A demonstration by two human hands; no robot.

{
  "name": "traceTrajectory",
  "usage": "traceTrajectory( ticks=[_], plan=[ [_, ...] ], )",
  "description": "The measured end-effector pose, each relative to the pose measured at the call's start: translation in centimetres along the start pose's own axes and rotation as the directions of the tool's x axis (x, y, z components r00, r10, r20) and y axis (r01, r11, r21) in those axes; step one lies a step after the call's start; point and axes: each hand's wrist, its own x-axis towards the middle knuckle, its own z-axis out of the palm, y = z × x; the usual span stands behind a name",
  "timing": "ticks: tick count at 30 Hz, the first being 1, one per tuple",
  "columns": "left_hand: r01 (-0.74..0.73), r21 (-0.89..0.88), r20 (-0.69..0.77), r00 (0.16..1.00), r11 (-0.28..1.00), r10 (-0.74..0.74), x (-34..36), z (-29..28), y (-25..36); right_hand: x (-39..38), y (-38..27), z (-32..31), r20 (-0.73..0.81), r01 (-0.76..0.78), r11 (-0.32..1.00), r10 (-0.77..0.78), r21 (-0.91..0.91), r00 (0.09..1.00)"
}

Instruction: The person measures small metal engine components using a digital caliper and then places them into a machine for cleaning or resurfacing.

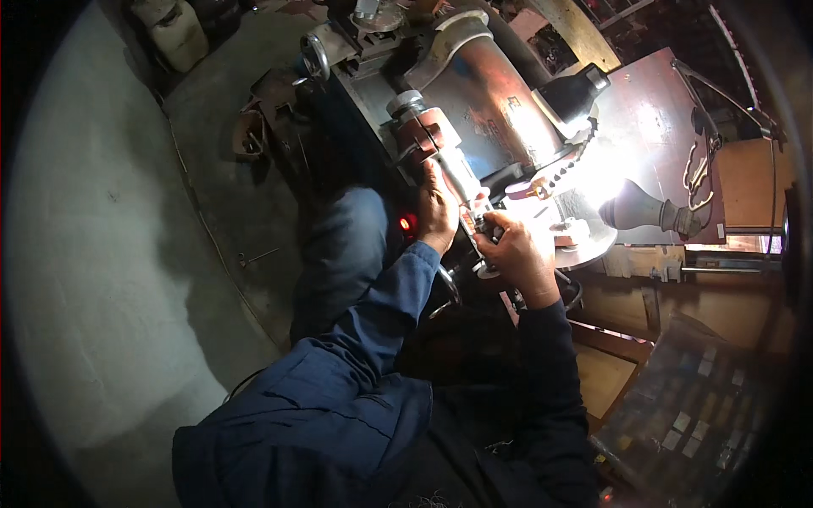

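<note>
My left hand (437, 212) is wrapped round the lower part of a long metal cylindrical piece, its thumb lying along it. A reddish clamp-like collar (428, 135) and a ribbed silver end (406, 102) form its upper part, beside the machine's near edge. My right hand (521, 250) is closed at the lower end of the piece, thumb and fingers pinched together. What they grip there is mostly hidden by the fingers. Both hands are close together, almost touching. Beyond them lies the machine's large worn metal housing (500, 97).
A black work lamp (576, 93) glares over the right side; a second grey lamp-like body (631, 207) is near it. A handwheel (315, 56) stands at the back left. A grey panel (656, 127) rises at right. Covered storage compartments (690, 415) lie lower right. A red light (405, 224) glows beside my left hand.
</note>
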Motion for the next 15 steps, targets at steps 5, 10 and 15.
traceTrajectory(
  ticks=[5, 10, 15],
  plan=[
    [0.091, 0.212, -0.060, 0.995, 0.973, -0.080, -1.7, 1.4, 1.2, -0.2, -0.2, -0.2, -0.063, 0.094, 0.995, -0.096, -0.032, 0.993],
    [0.183, -0.035, -0.009, 0.983, 0.982, -0.183, -1.2, 1.4, 1.7, -0.3, -0.6, -0.6, -0.076, 0.020, 0.989, -0.032, -0.144, 0.997],
    [-0.005, -0.061, -0.050, 0.999, 0.998, 0.002, -1.0, 1.4, -1.1, -0.4, -0.7, -0.6, -0.087, 0.043, 0.991, -0.055, -0.129, 0.995]
  ],
)
